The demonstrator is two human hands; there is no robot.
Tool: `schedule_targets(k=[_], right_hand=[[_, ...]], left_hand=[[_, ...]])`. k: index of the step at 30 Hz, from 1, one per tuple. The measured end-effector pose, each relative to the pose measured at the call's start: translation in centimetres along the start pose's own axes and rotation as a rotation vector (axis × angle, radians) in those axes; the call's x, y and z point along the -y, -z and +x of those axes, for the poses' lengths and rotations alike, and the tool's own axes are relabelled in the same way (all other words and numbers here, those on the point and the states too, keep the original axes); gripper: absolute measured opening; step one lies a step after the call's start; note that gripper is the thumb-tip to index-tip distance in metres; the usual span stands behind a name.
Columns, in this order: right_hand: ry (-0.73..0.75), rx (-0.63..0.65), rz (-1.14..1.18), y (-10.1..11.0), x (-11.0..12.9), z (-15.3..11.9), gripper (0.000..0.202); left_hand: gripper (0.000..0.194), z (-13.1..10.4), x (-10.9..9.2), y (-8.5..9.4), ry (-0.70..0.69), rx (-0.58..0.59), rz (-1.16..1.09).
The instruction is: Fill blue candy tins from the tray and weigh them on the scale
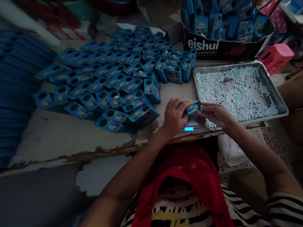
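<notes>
This looks like a small packing workshop: a worn table (71, 135) with a chipped edge fills the left and middle, crowded with rows of identical blue boxes (109, 71). At right lie a metal tray (272, 89) of small pale pieces (236, 107) and, lower centre, a digital scale (188, 129); a reused carton (201, 47) of more boxes stands upper right.

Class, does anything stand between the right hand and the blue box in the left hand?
Nothing visible does: the right hand is right at the end of the blue box that the left hand holds. The scale lies below.
</notes>
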State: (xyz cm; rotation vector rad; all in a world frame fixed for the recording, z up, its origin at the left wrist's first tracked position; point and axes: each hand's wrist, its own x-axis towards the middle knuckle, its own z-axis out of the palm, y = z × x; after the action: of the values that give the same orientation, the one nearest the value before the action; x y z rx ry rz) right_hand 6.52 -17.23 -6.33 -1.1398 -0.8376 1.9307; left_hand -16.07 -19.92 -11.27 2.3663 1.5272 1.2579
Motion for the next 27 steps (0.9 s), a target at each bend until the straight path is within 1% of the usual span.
schedule_targets(k=[3, 5, 7, 8, 10, 11, 12, 13, 15, 16, 17, 18, 19, 20, 21, 22, 23, 24, 25, 26, 27], right_hand=[[0.007, -0.030, -0.127, 0.5, 0.4, 0.8, 0.015], [0.089, -0.078, -0.334, 0.7, 0.8, 1.0, 0.015], [0.280, -0.159, -0.648, 0.8, 1.1, 0.9, 0.013], [0.406, -0.203, -0.819, 0.7, 1.2, 0.8, 0.012], [0.638, -0.270, -1.117, 0.2, 1.6, 0.4, 0.019], [0.712, -0.281, -1.224, -0.1, 1.8, 0.3, 0.023], [0.747, -0.270, -1.301, -0.5, 2.0, 0.2, 0.027], [0.752, -0.241, -1.351, -0.9, 2.3, 0.2, 0.029], [0.704, -0.139, -1.367, -1.2, 3.3, 0.3, 0.030], [0.663, -0.079, -1.331, -1.1, 3.8, 0.4, 0.031], [0.625, -0.035, -1.271, -0.7, 4.4, 0.5, 0.034], [0.599, -0.020, -1.206, -0.1, 5.0, 0.5, 0.039], [0.600, -0.040, -1.160, 0.7, 5.6, 0.6, 0.043], [0.628, -0.087, -1.132, 1.6, 6.1, 0.7, 0.046], [0.697, -0.170, -1.152, 2.6, 6.4, 0.9, 0.044], [0.799, -0.241, -1.229, 3.4, 6.6, 1.3, 0.039], [0.865, -0.250, -1.288, 4.1, 6.6, 1.9, 0.038], [0.862, -0.211, -1.303, 4.4, 6.4, 2.6, 0.040], [0.786, -0.151, -1.265, 4.5, 6.2, 3.3, 0.038], [0.711, -0.089, -1.201, 4.2, 5.9, 3.9, 0.035], [0.631, -0.038, -1.184, 3.7, 5.7, 4.3, 0.032]], left_hand=[[0.032, 0.1, -0.3, -0.3, 0.039, -0.023, -0.041], [0.033, 0.2, -0.7, -0.6, 0.023, -0.021, -0.081], [0.033, 0.3, -1.1, -1.1, 0.052, -0.037, -0.108], [0.032, 0.3, -1.3, -1.3, 0.094, -0.057, -0.124], [0.030, 0.4, -1.7, -1.8, 0.212, -0.119, -0.190], [0.031, 0.4, -1.9, -1.9, 0.270, -0.142, -0.248], [0.032, 0.5, -2.1, -2.0, 0.319, -0.154, -0.320], [0.034, 0.6, -2.2, -2.0, 0.361, -0.155, -0.398], [0.037, 0.9, -2.3, -1.8, 0.454, -0.139, -0.539], [0.039, 1.1, -2.2, -1.5, 0.513, -0.122, -0.602], [0.041, 1.3, -2.2, -1.1, 0.579, -0.105, -0.660], [0.044, 1.4, -2.1, -0.6, 0.644, -0.088, -0.711], [0.046, 1.5, -2.1, -0.1, 0.695, -0.068, -0.757], [0.048, 1.6, -2.1, 0.6, 0.724, -0.047, -0.796], [0.049, 1.6, -2.0, 1.3, 0.732, -0.024, -0.828], [0.049, 1.6, -1.9, 2.0, 0.725, -0.004, -0.855], [0.049, 1.7, -1.7, 2.7, 0.706, 0.022, -0.886], [0.049, 1.8, -1.4, 3.5, 0.676, 0.049, -0.917], [0.049, 2.1, -1.1, 4.5, 0.628, 0.074, -0.932], [0.049, 2.5, -0.6, 5.6, 0.550, 0.101, -0.918], [0.049, 3.1, -0.1, 7.0, 0.440, 0.136, -0.867]])
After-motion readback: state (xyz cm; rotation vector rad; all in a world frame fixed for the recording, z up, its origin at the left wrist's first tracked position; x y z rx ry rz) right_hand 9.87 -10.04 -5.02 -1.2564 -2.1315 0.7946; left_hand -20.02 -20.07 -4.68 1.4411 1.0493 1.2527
